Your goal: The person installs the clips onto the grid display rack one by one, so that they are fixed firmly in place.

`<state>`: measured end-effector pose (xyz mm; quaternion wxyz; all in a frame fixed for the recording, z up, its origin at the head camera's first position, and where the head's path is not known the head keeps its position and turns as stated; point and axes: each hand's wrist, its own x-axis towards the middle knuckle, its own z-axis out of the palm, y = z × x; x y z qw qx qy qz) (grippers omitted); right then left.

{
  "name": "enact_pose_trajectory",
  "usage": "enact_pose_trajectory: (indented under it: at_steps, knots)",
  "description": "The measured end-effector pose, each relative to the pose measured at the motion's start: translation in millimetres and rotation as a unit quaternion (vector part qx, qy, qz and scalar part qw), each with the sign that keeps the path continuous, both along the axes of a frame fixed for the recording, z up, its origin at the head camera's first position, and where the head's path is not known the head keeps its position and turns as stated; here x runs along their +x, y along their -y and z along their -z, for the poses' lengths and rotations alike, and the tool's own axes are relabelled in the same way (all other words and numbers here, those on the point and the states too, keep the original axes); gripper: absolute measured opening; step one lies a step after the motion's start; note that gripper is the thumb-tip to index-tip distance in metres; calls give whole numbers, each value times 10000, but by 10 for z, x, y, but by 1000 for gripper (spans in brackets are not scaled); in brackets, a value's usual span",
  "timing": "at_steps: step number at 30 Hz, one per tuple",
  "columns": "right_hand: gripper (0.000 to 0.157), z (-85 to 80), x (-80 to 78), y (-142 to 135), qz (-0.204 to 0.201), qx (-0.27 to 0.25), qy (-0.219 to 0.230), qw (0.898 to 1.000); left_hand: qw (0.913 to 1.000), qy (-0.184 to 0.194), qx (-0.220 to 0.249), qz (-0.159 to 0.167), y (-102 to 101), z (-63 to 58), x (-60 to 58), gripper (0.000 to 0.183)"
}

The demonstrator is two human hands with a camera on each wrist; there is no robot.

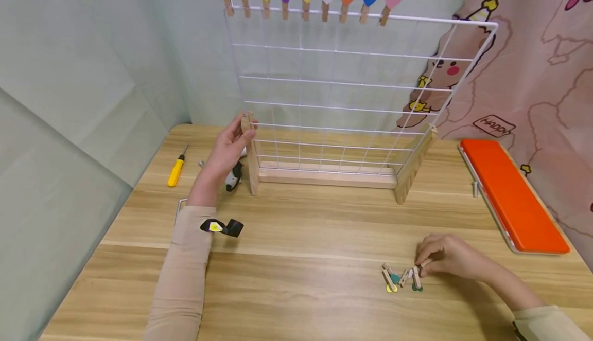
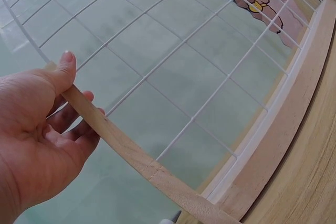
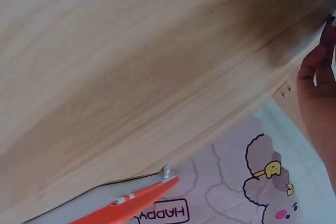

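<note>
My left hand [image 1: 228,148] grips the left wooden upright [image 1: 252,163] of a stand, thumb on one side and fingers on the other. A white wire grid [image 1: 333,81] rises from this stand. Heart-topped clothespins [image 1: 284,2] are clipped in a row along its top edge. In the left wrist view, my left hand [image 2: 44,124] wraps the wooden upright [image 2: 126,153]. At the front right, my right hand [image 1: 451,256] pinches a small clothespin at the edge of a little pile of clothespins [image 1: 390,278] on the table. The right wrist view cuts off my right hand [image 3: 320,93] and hides its fingertips.
An orange case [image 1: 511,194] lies at the table's right, with a small metal bolt [image 1: 474,189] beside it. On the left are a yellow screwdriver [image 1: 176,168] and a black-and-white tool [image 1: 233,177], partly behind my left arm. A printed pink cloth [image 1: 523,73] hangs behind.
</note>
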<state>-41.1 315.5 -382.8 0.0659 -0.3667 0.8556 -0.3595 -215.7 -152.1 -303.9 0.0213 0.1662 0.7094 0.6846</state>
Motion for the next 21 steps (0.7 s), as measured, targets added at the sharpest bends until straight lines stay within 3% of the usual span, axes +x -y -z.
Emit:
enact_pose_trajectory:
  at_steps: [9,17,21]
  knots:
    - [23,-175,-3,-7,686,622,538,9942,10000,-62,-39,5,32,85,-75,57]
    - [20,-364,-45,58,978,1135,412,9879,9999,-129,-85,-69,44,187,-164,59]
    - [18,-418,-132,74,988,861,127,9913,9998,-136,-101,-79,47,199,-173,58]
